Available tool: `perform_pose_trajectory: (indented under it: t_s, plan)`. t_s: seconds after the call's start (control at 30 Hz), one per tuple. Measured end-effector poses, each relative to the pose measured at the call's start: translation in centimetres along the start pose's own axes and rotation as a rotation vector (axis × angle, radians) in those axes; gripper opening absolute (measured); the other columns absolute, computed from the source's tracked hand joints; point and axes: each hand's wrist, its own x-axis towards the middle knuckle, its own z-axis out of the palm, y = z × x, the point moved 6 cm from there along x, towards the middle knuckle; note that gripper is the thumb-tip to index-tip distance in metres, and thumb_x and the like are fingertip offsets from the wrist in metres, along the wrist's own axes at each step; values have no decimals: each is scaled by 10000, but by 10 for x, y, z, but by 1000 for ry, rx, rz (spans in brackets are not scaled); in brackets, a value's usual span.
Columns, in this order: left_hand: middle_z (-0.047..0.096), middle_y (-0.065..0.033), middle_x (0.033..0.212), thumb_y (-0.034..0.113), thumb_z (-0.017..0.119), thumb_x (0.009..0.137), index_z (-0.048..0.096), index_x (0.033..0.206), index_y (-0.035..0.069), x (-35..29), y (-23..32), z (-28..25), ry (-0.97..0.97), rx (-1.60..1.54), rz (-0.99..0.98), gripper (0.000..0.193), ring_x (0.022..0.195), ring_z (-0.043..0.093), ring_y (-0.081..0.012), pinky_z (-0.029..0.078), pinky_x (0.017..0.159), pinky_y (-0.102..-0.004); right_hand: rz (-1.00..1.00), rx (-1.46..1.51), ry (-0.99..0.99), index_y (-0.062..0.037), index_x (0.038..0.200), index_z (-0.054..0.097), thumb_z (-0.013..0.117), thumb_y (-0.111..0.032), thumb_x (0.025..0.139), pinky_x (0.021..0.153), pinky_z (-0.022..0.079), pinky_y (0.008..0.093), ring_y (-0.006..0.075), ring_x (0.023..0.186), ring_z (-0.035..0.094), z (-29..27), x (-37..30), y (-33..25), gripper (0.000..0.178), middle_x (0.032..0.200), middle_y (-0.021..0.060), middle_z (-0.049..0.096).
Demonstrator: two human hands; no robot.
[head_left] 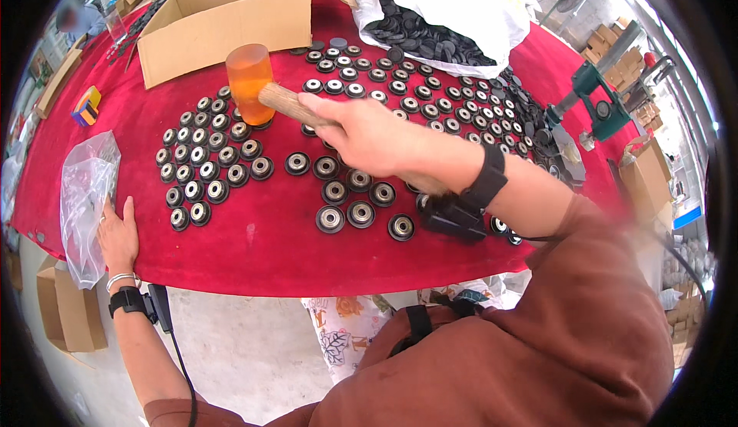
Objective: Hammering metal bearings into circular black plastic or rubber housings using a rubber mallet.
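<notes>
My right hand point(365, 135) is wrapped round the wooden handle of a mallet point(250, 81) with a translucent amber head. That head is over the far edge of a left-hand cluster of black, round wheel-like parts point(199, 155) with metal bearing centres; whether it touches one I cannot tell. My left hand point(118, 236) rests at the left front edge of the red cloth point(254, 254), fingers stretched out. Beside its fingertips lies a clear plastic bag point(84, 204). More bearing wheels point(360, 213) stand in rows beneath and beyond my right forearm, which hides some.
An open cardboard box point(231, 27) sits at the back. Behind the rows, a white sack point(453, 12) spills black discs point(415, 33). A green bench press point(596, 96) stands at the right edge, a blue-yellow small box point(86, 107) at the left. A person point(84, 21) is far left.
</notes>
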Motion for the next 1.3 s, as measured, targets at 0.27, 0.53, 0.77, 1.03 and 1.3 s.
perform_pose_trajectory:
  t_s: [0.27,0.53,0.77,1.03,1.3]
  plan:
    - [536,-293,1189,476,411,920,407,1318,-15,-4,-2,2,-37,24,-23,631,1086,518,-435,388,949,-460,-84,89,101,-126,1407,347,463,-178,936,624,483,311,179,639,584,-23,-7,-36,487,794,126,608]
    - [541,-292,1182,485,408,917,406,1321,-17,-2,1,-2,-53,-5,-31,644,1083,521,-434,390,948,-457,41,11,-132,-118,1378,392,488,-161,924,607,488,335,204,632,610,-2,6,-35,466,757,164,616]
    - [540,-300,1177,487,419,911,415,1315,-19,1,11,-6,-23,-3,-7,648,1082,523,-434,395,945,-459,-40,30,2,-101,1387,370,489,-143,919,647,498,330,235,633,609,10,-34,-20,485,720,164,594]
    - [533,-300,1188,489,420,910,416,1319,-8,-1,-5,2,-31,9,-31,644,1089,521,-436,392,950,-462,-96,121,50,-104,1385,381,496,-79,914,629,484,338,219,624,596,-27,-63,-60,486,742,158,606]
    - [545,-299,1173,494,420,908,424,1313,-13,-4,0,-1,-33,3,-15,649,1076,531,-435,400,942,-464,-15,88,-112,-96,1384,383,493,-86,916,550,462,306,162,543,547,-4,-60,-43,480,684,142,569]
